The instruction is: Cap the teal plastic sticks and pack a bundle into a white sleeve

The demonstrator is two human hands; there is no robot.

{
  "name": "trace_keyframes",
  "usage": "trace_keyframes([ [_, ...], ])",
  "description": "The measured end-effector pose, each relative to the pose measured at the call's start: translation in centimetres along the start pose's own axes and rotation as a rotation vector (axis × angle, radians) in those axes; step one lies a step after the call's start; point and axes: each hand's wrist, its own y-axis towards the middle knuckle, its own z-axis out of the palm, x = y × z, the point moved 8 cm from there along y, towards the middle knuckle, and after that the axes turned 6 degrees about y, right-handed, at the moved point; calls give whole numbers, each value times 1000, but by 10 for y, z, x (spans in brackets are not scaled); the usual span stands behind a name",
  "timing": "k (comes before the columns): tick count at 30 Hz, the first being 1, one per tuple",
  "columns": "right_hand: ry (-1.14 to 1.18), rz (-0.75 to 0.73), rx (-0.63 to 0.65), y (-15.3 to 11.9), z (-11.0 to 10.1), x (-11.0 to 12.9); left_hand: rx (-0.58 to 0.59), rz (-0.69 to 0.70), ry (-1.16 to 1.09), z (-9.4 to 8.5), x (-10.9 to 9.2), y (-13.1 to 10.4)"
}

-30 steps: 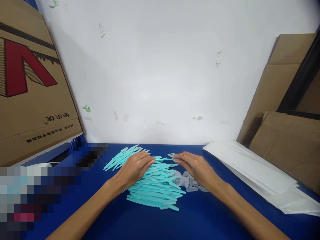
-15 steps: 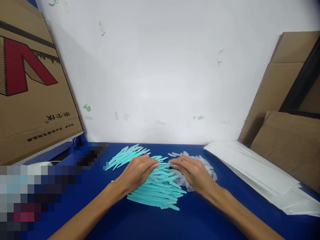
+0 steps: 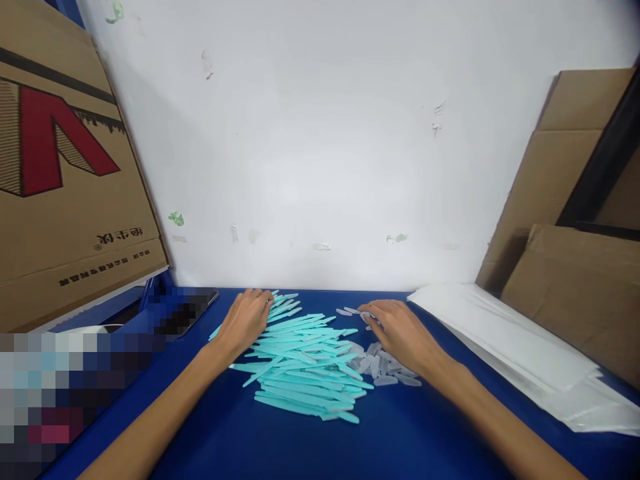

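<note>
Many slim turquoise eyebrow razors (image 3: 305, 373) lie in a loose heap in the middle of the blue table. Behind it on the left is a smaller group of the same razors (image 3: 286, 305). My left hand (image 3: 246, 319) is on that group, its fingers curled and closed over a razor, the fingertips partly hidden. Small translucent blade caps (image 3: 377, 365) are piled right of the heap. At the far side of this pile my right hand (image 3: 397, 327) has thumb and fingers closed around a cap (image 3: 366, 316). The hand covers part of the pile.
White sheets or bags (image 3: 510, 340) lie on the right of the blue table (image 3: 390, 433). Cardboard (image 3: 570, 287) stands behind them, and a large printed carton (image 3: 75, 220) stands at the left. A white wall (image 3: 320, 147) closes off the back. The lower left is pixelated.
My hands were together above the heap, holding a turquoise razor between them. They have moved apart, the left to the rear razor group, the right to the caps. The joined piece has left my fingers.
</note>
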Motion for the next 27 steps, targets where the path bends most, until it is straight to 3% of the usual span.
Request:
trace_keyframes([
  [5, -24, 36, 97, -2, 15, -14, 46, -53, -9, 14, 16, -1],
  [15, -77, 43, 137, -4, 13, -20, 121, 148, -263, 14, -22, -6],
  [19, -71, 38, 156, -5, 13, -30, 156, 149, -370, 20, -21, -9],
  [27, 41, 39, 196, -1, 16, -34, 141, 109, -379, 25, -16, -8],
])
